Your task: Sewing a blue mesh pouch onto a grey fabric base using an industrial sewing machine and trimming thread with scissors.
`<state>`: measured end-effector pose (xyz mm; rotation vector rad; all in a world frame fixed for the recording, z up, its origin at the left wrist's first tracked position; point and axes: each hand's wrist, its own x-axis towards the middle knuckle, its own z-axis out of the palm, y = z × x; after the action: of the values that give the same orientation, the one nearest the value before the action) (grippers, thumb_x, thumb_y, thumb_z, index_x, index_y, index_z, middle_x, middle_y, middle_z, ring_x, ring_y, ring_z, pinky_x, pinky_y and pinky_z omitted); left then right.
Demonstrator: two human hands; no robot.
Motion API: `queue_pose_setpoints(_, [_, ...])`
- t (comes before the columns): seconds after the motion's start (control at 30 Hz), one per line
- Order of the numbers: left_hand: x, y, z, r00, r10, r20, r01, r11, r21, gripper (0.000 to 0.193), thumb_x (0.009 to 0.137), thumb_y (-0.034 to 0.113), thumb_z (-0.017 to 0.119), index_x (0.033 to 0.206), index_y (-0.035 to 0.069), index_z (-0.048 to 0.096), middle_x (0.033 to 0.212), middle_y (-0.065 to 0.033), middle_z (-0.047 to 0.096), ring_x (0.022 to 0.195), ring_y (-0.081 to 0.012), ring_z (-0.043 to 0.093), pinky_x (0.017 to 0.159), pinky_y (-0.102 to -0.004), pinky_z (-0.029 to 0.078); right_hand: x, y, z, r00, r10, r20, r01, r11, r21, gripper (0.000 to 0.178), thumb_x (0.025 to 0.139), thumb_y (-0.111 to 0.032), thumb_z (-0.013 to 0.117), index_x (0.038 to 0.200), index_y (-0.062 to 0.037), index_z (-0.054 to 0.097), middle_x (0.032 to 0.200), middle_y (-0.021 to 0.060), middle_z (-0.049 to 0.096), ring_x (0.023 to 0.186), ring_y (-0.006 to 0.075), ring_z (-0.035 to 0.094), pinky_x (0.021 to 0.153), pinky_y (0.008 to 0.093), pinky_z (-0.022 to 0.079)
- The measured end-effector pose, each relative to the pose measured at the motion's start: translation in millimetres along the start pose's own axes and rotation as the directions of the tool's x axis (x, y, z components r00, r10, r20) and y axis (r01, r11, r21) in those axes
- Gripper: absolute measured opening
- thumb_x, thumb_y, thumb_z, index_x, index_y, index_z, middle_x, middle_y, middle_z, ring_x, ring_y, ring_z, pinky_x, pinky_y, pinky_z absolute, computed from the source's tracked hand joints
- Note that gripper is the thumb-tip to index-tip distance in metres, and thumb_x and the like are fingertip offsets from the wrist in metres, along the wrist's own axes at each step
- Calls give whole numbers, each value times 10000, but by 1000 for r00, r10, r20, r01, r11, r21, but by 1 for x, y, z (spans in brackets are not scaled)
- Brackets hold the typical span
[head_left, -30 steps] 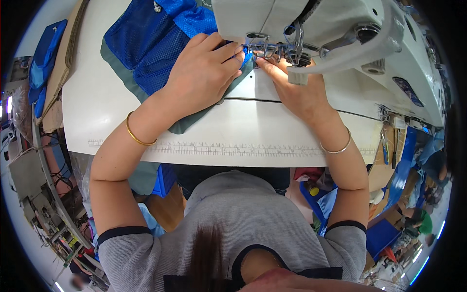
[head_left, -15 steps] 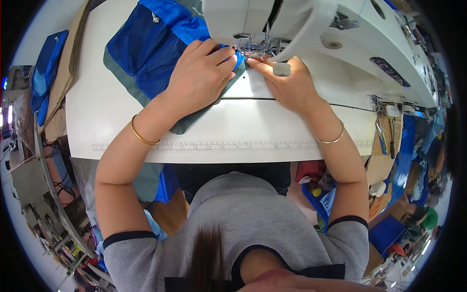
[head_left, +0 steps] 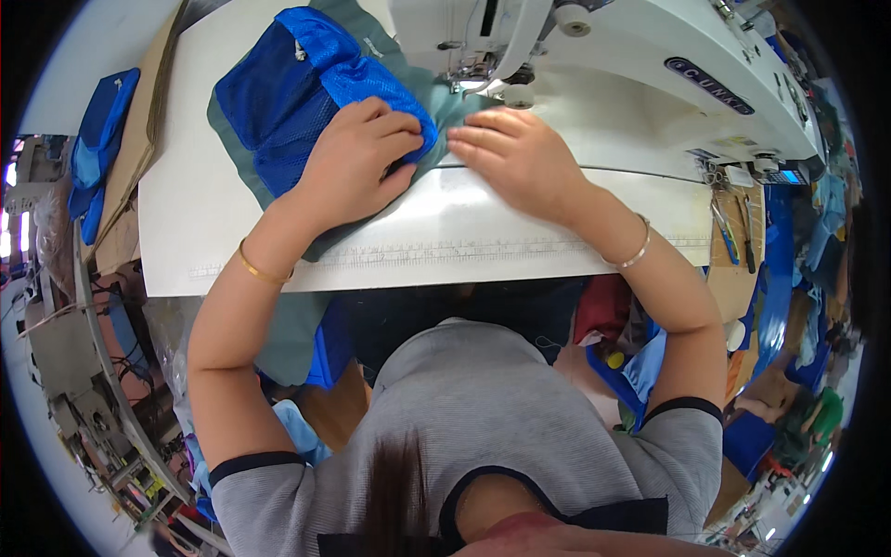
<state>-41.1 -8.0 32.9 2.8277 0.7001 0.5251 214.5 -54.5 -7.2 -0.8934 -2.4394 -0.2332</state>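
Blue mesh fabric (head_left: pixel 283 107) lies at ten o'clock from the nearer, unclenched left hand (head_left: pixel 357 162); right hand (head_left: pixel 520 162) blurred, grip unclear.

The person wears a grey, finely ribbed short-sleeved top (head_left: pixel 520 399), with black bands (head_left: pixel 255 463) edging the sleeves and dark trim (head_left: pixel 452 506) around the rounded neckline. Darker panels (head_left: pixel 617 518) cross near the shoulders. A gold bangle (head_left: pixel 248 264) sits above the bare left hand (head_left: pixel 362 160); a slim, paler bangle (head_left: pixel 643 247) above the bare right hand (head_left: pixel 520 160). The trousers (head_left: pixel 408 320) are dark. Long brown hair (head_left: pixel 394 483) hangs down the front.
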Motion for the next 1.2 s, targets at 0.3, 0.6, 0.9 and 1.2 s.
queue_pose_setpoints(0.3, [-91, 73, -11, 997, -77, 19, 73, 985, 159, 485, 767, 263, 749, 1178, 29, 641, 1129, -108, 606, 1100, -316, 560, 991, -468, 428, 2, -49, -11, 991, 65, 121, -99, 946, 309, 709, 663, -395, 845, 1269, -92, 633, 1318, 45, 621, 1242, 296, 551, 1016, 429, 473])
queue_pose_setpoints(0.6, [-143, 111, -34, 950, -38, -311, 150, 927, 345, 296, 732, 71, 723, 1022, 25, 693, 1009, -112, 683, 1000, -310, 666, 873, -415, 547, 34, -89, -13, 985, -80, 155, 4, 900, 435, 816, 637, -351, 857, 1368, -130, 568, 1506, 49, 482, 1349, 313, 474, 1067, 459, 442])
queue_pose_setpoints(0.9, [-128, 121, -111, 539, -795, -279, 465, 557, -688, 208, 885, 20, 754, 1069, -43, 679, 950, 7, 665, 837, -55, 549, 740, -205, 446, 128, -83, -34, 903, 175, 392, -427, 281, 859, 137, 946, -183, 718, 918, -49, 724, 860, -22, 628, 867, 81, 560, 798, 244, 449])
queue_pose_setpoints(1.2, [-131, 105, -117, 590, -677, -439, 288, 685, -669, 171, 940, 32, 695, 1079, -67, 690, 935, -3, 657, 830, -57, 539, 749, -190, 428, 146, -78, -27, 942, 96, 321, -333, 172, 927, 203, 916, -204, 762, 967, -10, 737, 822, -51, 631, 788, 37, 532, 725, 222, 438])
